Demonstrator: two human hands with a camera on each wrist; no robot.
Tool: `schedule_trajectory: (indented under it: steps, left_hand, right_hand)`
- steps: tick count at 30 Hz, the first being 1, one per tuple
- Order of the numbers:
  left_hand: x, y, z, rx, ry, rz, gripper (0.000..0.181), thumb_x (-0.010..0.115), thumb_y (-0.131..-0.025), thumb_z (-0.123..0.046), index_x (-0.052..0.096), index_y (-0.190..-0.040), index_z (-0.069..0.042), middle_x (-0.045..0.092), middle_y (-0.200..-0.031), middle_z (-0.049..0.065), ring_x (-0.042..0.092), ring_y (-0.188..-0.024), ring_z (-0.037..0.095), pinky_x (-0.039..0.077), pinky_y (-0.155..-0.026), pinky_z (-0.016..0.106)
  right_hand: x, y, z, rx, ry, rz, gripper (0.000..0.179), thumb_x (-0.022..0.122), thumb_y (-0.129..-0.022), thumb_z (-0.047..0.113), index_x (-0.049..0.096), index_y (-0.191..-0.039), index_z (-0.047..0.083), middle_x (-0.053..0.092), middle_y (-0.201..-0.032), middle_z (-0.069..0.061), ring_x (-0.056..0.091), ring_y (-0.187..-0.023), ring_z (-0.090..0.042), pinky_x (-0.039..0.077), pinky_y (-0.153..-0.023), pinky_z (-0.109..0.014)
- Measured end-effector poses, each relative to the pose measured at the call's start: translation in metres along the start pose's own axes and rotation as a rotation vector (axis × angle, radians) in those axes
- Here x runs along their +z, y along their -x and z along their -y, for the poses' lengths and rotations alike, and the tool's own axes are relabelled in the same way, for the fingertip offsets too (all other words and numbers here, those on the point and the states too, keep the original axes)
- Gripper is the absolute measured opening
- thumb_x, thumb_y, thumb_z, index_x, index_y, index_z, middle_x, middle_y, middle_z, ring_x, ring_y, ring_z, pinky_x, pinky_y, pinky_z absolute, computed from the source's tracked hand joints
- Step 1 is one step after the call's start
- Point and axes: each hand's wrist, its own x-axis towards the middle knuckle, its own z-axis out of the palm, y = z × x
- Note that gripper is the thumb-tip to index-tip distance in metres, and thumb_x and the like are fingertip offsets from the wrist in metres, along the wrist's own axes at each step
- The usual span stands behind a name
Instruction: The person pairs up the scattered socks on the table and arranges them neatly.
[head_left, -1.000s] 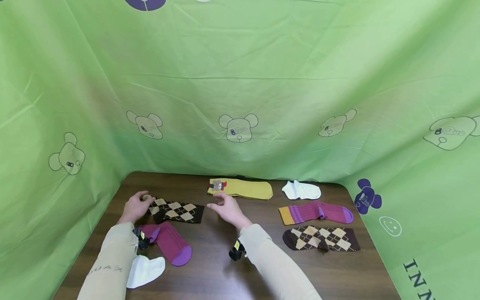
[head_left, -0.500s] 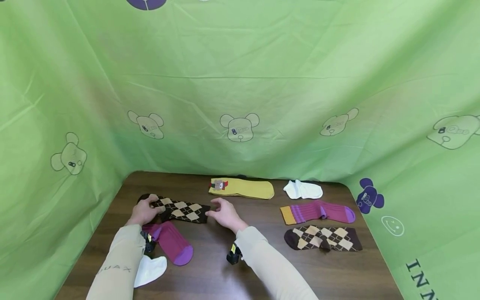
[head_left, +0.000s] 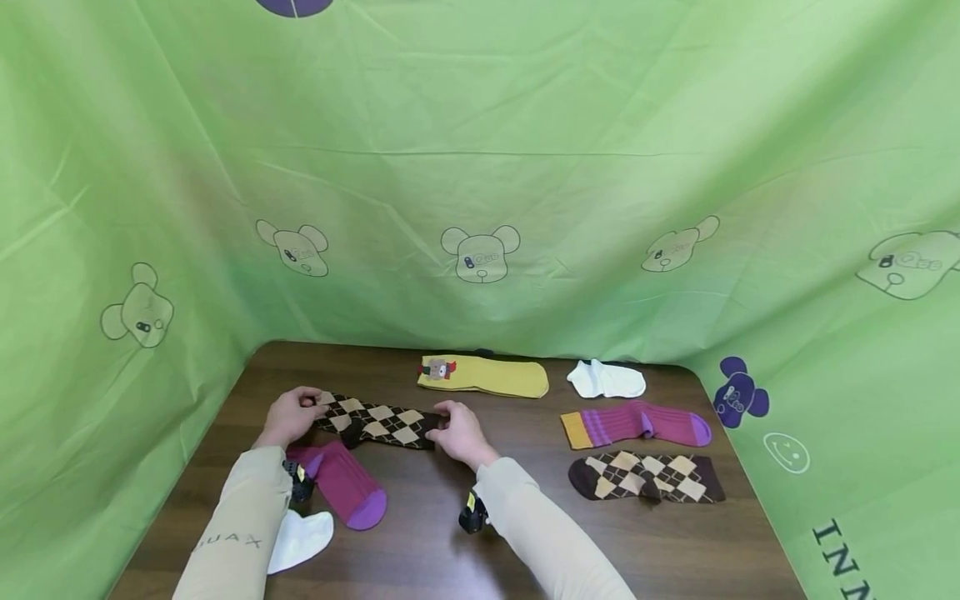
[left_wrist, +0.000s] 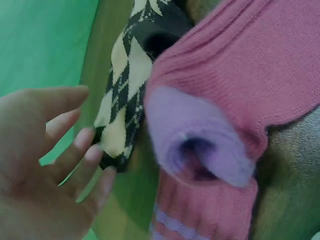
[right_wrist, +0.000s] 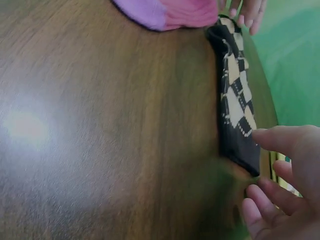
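Note:
A black-and-tan argyle sock (head_left: 382, 422) lies flat at the table's left, its dark heel bulging toward the near side. My right hand (head_left: 463, 435) pinches its dark cuff end; in the right wrist view the thumb lies on the cuff and fingers are at its edge. At the sock's other end is my left hand (head_left: 291, 418), fingers loosely bent around the end, thumb apart from the fabric in the left wrist view. Just nearer lies a magenta sock (head_left: 347, 483) with lavender heel and toe, partly under the left forearm. A white sock (head_left: 302, 540) is partly hidden by the left sleeve.
A yellow sock (head_left: 495, 377) with an animal face lies along the back edge. At the right are a white ankle sock (head_left: 607, 380), a magenta sock with yellow cuff (head_left: 660, 423) and a brown argyle sock (head_left: 648, 477). Green cloth (head_left: 480, 192) walls the brown table (head_left: 420, 542).
The black-and-tan argyle sock has slid a little right, with the right hand at its cuff. Earlier the left hand moved right onto the sock; it has since stayed nearly in place.

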Motion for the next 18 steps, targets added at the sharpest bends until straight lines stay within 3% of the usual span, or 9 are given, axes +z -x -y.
schedule_trajectory:
  steps: [3, 6, 12, 18]
  left_hand:
    - [-0.001, 0.001, 0.002, 0.008, -0.057, -0.041, 0.047, 0.067, -0.095, -0.016, 0.057, -0.133, 0.008, 0.053, -0.128, 0.038, 0.045, -0.121, 0.056, 0.034, -0.103, 0.062]
    - [-0.002, 0.0, 0.004, 0.005, -0.087, -0.033, 0.053, 0.065, -0.095, -0.018, 0.051, -0.139, 0.009, 0.044, -0.135, 0.042, 0.038, -0.126, 0.059, 0.03, -0.106, 0.064]
    - [-0.002, 0.002, 0.006, -0.067, -0.042, -0.003, 0.059, 0.058, -0.097, -0.017, 0.041, -0.144, 0.013, 0.045, -0.139, 0.039, 0.043, -0.126, 0.056, 0.037, -0.103, 0.061]
    - [0.0, 0.003, 0.009, -0.092, -0.078, 0.011, 0.057, 0.064, -0.092, -0.016, 0.049, -0.136, 0.017, 0.054, -0.131, 0.038, 0.048, -0.121, 0.056, 0.04, -0.102, 0.059]
  right_hand:
    - [0.003, 0.0, -0.004, -0.035, 0.078, -0.023, 0.047, 0.083, -0.083, 0.014, 0.066, -0.124, 0.001, 0.064, -0.113, -0.011, 0.062, -0.1, -0.026, 0.049, -0.09, -0.04]
    - [0.007, 0.001, -0.005, -0.075, 0.177, -0.048, 0.046, 0.083, -0.082, 0.018, 0.068, -0.123, 0.004, 0.065, -0.115, -0.011, 0.06, -0.107, -0.029, 0.048, -0.093, -0.041]
    - [0.013, 0.008, -0.002, -0.109, 0.355, -0.064, 0.053, 0.084, -0.08, 0.024, 0.068, -0.127, 0.006, 0.065, -0.121, -0.01, 0.056, -0.111, -0.028, 0.047, -0.095, -0.043]
    - [0.011, 0.012, 0.001, -0.084, 0.37, -0.031, 0.056, 0.085, -0.079, 0.024, 0.067, -0.129, 0.006, 0.062, -0.121, -0.01, 0.053, -0.111, -0.028, 0.046, -0.095, -0.044]
